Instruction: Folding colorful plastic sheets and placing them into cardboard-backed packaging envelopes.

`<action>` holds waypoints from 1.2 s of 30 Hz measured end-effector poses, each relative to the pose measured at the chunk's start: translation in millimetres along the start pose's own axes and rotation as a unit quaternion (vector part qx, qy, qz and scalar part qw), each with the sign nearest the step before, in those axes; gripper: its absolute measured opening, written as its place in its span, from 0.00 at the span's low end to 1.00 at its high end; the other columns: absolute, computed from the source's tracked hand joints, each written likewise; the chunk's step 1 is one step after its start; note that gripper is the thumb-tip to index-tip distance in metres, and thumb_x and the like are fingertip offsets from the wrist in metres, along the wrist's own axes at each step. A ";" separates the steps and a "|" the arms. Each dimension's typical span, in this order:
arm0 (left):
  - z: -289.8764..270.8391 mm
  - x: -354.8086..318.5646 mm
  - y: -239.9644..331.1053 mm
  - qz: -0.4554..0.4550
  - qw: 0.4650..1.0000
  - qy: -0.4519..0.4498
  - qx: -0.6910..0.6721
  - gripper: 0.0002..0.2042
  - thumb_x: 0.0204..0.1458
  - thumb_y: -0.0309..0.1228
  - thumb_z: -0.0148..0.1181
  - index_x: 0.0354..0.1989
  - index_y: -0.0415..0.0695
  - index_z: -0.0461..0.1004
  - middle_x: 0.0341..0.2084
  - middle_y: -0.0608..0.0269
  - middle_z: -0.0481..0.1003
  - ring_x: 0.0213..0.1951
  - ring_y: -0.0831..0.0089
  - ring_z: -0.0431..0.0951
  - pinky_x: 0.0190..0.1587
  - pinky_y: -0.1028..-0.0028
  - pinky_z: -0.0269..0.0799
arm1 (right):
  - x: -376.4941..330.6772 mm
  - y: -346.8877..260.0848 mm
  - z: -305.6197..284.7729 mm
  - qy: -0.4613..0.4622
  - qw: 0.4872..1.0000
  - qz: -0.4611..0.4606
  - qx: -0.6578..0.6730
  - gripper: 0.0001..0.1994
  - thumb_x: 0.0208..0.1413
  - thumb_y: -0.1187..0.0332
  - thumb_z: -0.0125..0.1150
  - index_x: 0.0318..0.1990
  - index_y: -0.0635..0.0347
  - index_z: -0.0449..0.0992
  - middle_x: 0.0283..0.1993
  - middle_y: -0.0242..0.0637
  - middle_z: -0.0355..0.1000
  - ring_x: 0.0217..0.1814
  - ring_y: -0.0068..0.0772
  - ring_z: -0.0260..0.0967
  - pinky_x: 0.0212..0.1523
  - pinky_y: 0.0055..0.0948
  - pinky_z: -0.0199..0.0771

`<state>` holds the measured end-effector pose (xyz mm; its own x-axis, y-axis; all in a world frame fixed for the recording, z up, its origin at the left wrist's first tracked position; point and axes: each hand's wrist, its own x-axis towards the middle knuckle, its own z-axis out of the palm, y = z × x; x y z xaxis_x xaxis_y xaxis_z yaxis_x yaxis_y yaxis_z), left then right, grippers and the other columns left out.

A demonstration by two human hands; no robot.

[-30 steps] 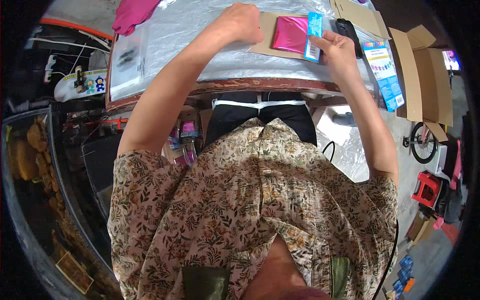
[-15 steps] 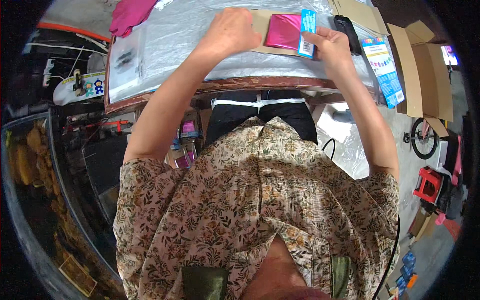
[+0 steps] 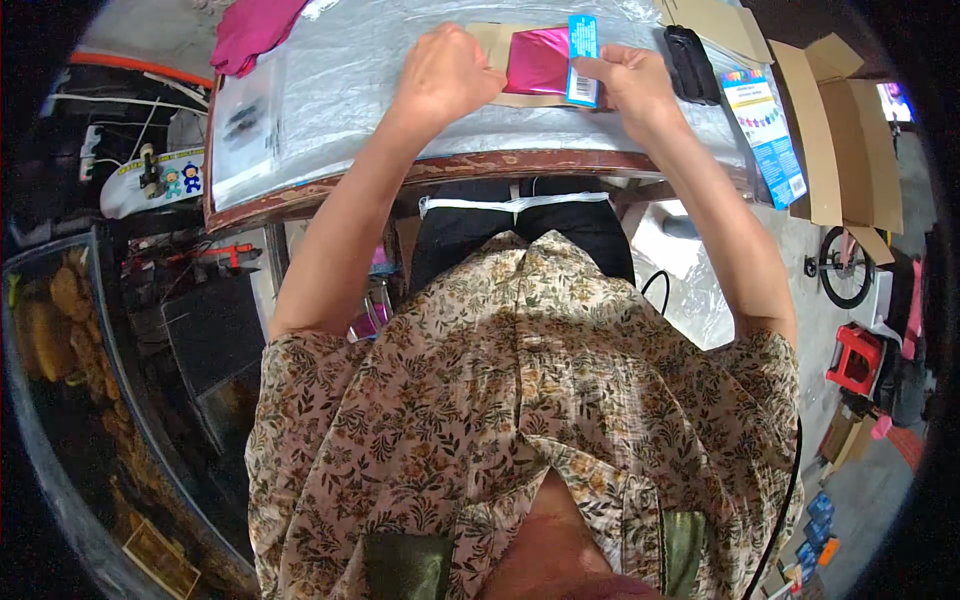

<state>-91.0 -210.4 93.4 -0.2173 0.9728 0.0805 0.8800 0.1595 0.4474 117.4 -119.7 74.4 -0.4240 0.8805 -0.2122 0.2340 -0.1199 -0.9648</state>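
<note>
A shiny pink foil packet (image 3: pixel 537 62) lies over a flat piece of brown cardboard (image 3: pixel 489 42) near the far side of the table. Along its right side stands a narrow blue label card (image 3: pixel 582 40) with a white barcode patch. My right hand (image 3: pixel 640 88) pinches that card, thumb on its front and the other fingers partly behind it. At the cardboard's left side my left hand (image 3: pixel 445 78) is closed, knuckles up, its thumb close to the packet's left edge. Whatever its curled fingers grip is hidden.
The table (image 3: pixel 330 110) has a clear plastic cover and a worn brown edge. A black pouch (image 3: pixel 691 65) and a blue-and-white package (image 3: pixel 765 135) lie to the right, beside an open cardboard box (image 3: pixel 855 150). Pink cloth (image 3: pixel 252 35) lies far left.
Both hands, with the pink packet, the label card and the cardboard, have shifted slightly left. My left hand stays closed and my right hand keeps its pinch.
</note>
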 end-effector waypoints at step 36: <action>5.3 -27.2 -27.8 0.076 0.989 0.074 -0.104 0.09 0.46 0.31 0.65 0.28 0.36 0.80 0.47 0.51 0.79 0.45 0.53 0.81 0.52 0.61 0.75 | 37.1 19.9 23.0 -0.095 0.992 0.062 0.047 0.10 0.54 0.64 0.70 0.31 0.61 0.79 0.26 0.38 0.78 0.23 0.35 0.72 0.27 0.38 0.75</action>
<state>-107.3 -240.4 74.0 -0.1625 0.9455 0.2822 0.8045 -0.0387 0.5927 86.1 -99.9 43.8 -0.5561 0.7551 -0.3473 0.2163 -0.2720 -0.9377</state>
